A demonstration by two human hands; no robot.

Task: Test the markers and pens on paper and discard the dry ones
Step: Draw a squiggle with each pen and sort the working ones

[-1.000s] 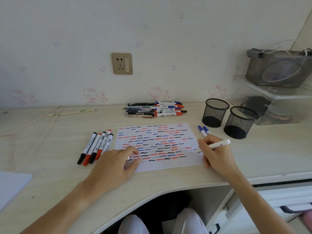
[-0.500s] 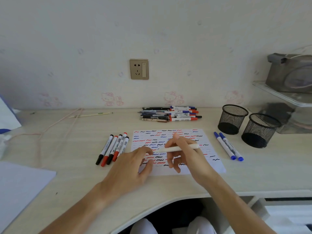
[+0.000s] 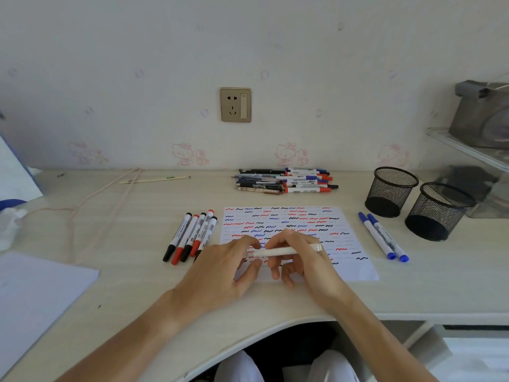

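Fingers (image 3: 286,238) of right hand (image 3: 305,257) grip white pen (image 3: 278,252), now carried from paper's right edge to centre; left hand (image 3: 220,268) fingertips pinch its tip end, probably uncapping for testing.

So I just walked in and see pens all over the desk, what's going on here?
A person is testing pens. Both hands hold a white pen level above the scribbled paper: the right hand grips its barrel, the left hand pinches its left end. Five markers lie left of the sheet, two blue markers right, and a pile of pens behind.
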